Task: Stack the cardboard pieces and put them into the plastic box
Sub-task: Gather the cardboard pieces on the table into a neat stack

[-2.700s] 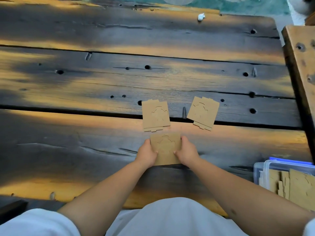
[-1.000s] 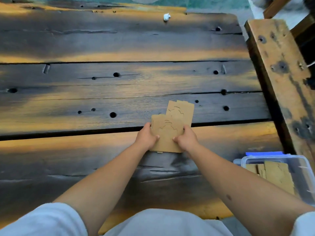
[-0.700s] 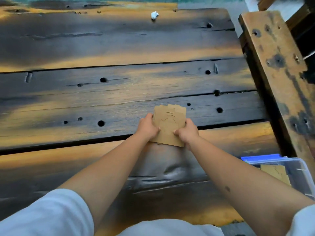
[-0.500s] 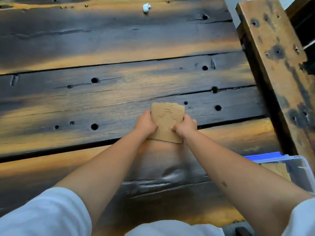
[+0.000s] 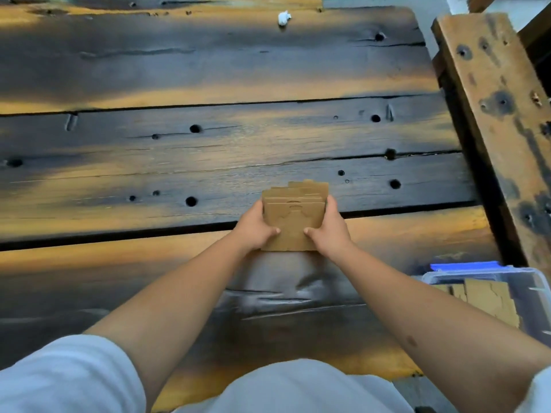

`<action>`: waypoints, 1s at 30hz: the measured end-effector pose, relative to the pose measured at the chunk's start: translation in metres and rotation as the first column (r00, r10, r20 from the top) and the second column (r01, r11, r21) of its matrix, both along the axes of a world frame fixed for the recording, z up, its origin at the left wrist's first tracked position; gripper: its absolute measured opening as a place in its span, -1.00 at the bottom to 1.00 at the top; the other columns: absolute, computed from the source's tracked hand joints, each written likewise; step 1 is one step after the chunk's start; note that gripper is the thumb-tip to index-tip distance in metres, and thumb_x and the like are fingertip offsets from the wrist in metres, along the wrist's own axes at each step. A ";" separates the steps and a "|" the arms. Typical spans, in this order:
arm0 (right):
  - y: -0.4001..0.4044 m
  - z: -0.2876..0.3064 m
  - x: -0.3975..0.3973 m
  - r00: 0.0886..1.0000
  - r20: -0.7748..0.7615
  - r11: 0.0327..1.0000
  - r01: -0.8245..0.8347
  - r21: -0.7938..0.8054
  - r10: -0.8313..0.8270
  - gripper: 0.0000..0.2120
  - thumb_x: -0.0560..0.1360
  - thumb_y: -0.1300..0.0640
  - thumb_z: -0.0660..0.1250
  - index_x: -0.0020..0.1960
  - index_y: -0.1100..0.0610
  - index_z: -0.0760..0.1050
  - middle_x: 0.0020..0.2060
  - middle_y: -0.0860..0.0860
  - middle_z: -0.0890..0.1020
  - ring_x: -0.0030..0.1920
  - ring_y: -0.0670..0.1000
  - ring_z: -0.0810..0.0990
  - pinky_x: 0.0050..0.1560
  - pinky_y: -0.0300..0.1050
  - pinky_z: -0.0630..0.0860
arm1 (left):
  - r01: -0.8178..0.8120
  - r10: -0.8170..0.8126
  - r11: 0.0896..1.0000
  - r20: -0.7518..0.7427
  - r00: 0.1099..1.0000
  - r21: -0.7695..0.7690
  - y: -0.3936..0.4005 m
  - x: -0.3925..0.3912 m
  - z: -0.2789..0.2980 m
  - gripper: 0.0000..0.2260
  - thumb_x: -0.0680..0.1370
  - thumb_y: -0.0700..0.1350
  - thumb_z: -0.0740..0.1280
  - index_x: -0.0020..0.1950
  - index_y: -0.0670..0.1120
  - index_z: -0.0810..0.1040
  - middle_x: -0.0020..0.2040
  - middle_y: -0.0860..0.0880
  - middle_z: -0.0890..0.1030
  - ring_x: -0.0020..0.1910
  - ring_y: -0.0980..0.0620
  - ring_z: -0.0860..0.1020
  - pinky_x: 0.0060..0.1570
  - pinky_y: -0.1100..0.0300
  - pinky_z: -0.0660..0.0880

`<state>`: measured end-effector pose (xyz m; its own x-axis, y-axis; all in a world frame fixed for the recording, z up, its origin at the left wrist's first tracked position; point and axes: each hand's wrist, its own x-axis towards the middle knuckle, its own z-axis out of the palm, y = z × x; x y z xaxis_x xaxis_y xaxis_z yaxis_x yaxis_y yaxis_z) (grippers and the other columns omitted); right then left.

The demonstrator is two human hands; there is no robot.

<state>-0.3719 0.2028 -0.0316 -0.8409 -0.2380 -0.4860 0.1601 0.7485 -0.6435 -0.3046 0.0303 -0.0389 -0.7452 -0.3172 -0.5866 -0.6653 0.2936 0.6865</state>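
Stack of brown cardboard pieces (image 5: 293, 217): die-cut, several layers, far edges fanned unevenly, near edge resting on the wooden table (image 5: 208, 150). Plastic box (image 5: 536, 289): clear with blue rim, near-right of the stack, well apart, containing further cardboard pieces (image 5: 489, 299) lying flat.

Work surface is a table (image 5: 208, 70) of heavy wooden planks, dark-stained with worn yellow patches, split by long gaps and pitted with round holes. A small crumpled white scrap (image 5: 284, 18) lies near the far edge. A separate weathered wooden beam (image 5: 501, 114), also holed, runs along the table's right side.
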 end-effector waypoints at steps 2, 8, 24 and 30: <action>-0.001 0.008 0.016 0.998 -0.055 1.000 -0.023 -0.004 0.023 -0.32 0.35 0.19 0.52 0.33 0.01 0.22 0.14 0.04 0.61 0.13 0.10 0.58 0.03 -0.14 0.42 | -0.026 0.026 1.000 -0.043 0.999 0.004 -0.002 0.021 0.009 -0.47 0.38 -0.21 0.50 0.31 -0.03 0.43 0.16 -0.02 0.59 0.09 0.02 0.55 0.09 0.18 0.44; -0.004 0.032 0.093 0.980 -0.158 0.986 -0.134 -0.097 0.117 -0.44 0.36 0.24 0.49 0.24 0.01 0.31 0.14 0.06 0.60 0.17 0.12 0.56 0.12 -0.08 0.47 | -0.151 0.137 0.987 -0.228 0.964 -0.049 0.007 0.114 0.039 -0.52 0.39 -0.29 0.47 0.25 0.00 0.47 0.04 0.09 0.57 0.02 0.13 0.53 -0.08 0.48 0.36; 0.007 0.010 0.234 0.957 -0.229 0.979 -0.196 -0.055 0.178 -0.62 0.45 0.19 0.44 0.20 0.08 0.40 0.11 0.08 0.59 0.14 0.13 0.53 0.12 -0.03 0.46 | -0.164 0.123 0.964 -0.197 0.973 -0.208 0.015 0.256 0.015 -0.43 0.42 -0.17 0.46 0.38 0.08 0.37 0.08 0.10 0.59 0.06 0.12 0.51 0.06 0.23 0.42; 0.013 0.000 0.241 0.975 -0.110 0.979 -0.198 -0.042 0.193 -0.68 0.47 0.17 0.43 0.19 0.09 0.48 0.11 0.07 0.65 0.16 0.12 0.57 0.16 -0.01 0.48 | -0.074 0.054 0.987 -0.145 0.988 -0.140 0.018 0.266 -0.003 -0.61 0.46 -0.19 0.42 0.26 0.03 0.49 0.16 0.01 0.62 0.14 0.01 0.54 0.03 0.26 0.37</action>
